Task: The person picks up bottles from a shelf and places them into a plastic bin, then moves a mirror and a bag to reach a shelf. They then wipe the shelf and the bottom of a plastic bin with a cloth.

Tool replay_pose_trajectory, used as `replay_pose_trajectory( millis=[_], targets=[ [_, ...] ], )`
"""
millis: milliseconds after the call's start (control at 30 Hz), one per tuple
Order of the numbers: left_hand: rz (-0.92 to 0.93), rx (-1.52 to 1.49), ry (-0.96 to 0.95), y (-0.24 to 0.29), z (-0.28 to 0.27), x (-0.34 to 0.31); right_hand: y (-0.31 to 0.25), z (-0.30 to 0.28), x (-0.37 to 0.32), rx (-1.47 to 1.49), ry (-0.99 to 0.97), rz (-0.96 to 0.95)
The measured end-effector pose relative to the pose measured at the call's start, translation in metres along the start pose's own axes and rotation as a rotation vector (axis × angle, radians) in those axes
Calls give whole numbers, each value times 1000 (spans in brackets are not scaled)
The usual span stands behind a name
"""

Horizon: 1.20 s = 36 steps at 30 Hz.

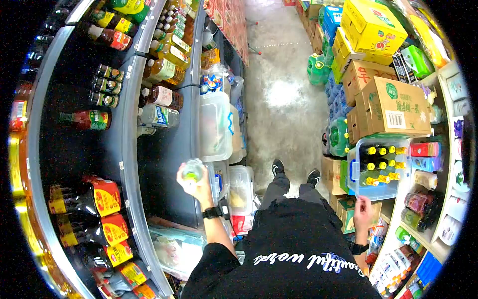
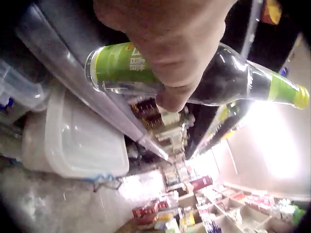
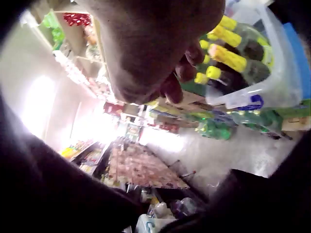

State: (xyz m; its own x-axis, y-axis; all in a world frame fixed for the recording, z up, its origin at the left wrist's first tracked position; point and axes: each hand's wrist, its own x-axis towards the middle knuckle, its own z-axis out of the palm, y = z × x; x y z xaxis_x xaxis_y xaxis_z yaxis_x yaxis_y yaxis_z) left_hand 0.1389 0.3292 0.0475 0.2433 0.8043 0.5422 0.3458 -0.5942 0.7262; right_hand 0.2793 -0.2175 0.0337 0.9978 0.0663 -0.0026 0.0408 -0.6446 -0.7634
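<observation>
My left hand grips a glass bottle round its middle. The bottle has dark contents, a green label and a yellow cap. In the head view the left hand holds it up at the edge of the left shelf, its base facing the camera. My right hand holds nothing, its fingers loosely curled. It hangs just beside the near edge of a clear plastic bin. Inside stand several dark bottles with yellow caps, also visible past the right hand in the right wrist view.
A dark shelf on my left carries large red-and-yellow-labelled bottles and clear-bodied bottles. Lidded plastic tubs stand below its edge. Cardboard boxes are stacked on the right, along the concrete aisle floor.
</observation>
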Motion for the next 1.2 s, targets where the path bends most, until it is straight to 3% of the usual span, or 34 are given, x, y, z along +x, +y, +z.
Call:
replay_pose_trajectory(
  millis=[167, 200, 267, 300, 400, 433, 500, 567, 700, 767, 1033, 1167, 1200],
  targets=[
    [82, -181, -302, 83, 31, -59, -83, -18, 50, -26, -270, -452],
    [-188, -434, -407, 96, 39, -68, -94, -24, 57, -11, -301, -522],
    [-55, -559, -554, 125, 56, -77, -119, -32, 69, 17, -351, -642],
    [348, -420, -584, 142, 63, -82, -132, -36, 74, 28, -373, -691],
    [167, -582, -782, 183, 91, -118, -150, -41, 81, 51, -403, -822],
    [202, -624, -864, 204, 97, -125, -154, -43, 80, 58, -407, -864],
    [449, -628, -941, 247, 108, -138, -158, -44, 74, 96, -350, -877],
    [583, -710, -1099, 260, 130, -165, -153, -51, 68, 103, -254, -960],
    [577, -892, -1113, 284, 146, -219, -131, -77, 55, -26, 40, -900],
    [584, -832, -1182, 301, 145, -232, -121, -93, 51, -37, 109, -911],
    [545, -985, -1309, 362, 132, -257, -90, -143, 23, -155, 175, -748],
    [548, -872, -1482, 387, 131, -282, -75, -172, 15, -180, 253, -646],
    [489, -831, -1627, 394, 132, -285, -70, -180, 15, -179, 333, -614]
  ],
)
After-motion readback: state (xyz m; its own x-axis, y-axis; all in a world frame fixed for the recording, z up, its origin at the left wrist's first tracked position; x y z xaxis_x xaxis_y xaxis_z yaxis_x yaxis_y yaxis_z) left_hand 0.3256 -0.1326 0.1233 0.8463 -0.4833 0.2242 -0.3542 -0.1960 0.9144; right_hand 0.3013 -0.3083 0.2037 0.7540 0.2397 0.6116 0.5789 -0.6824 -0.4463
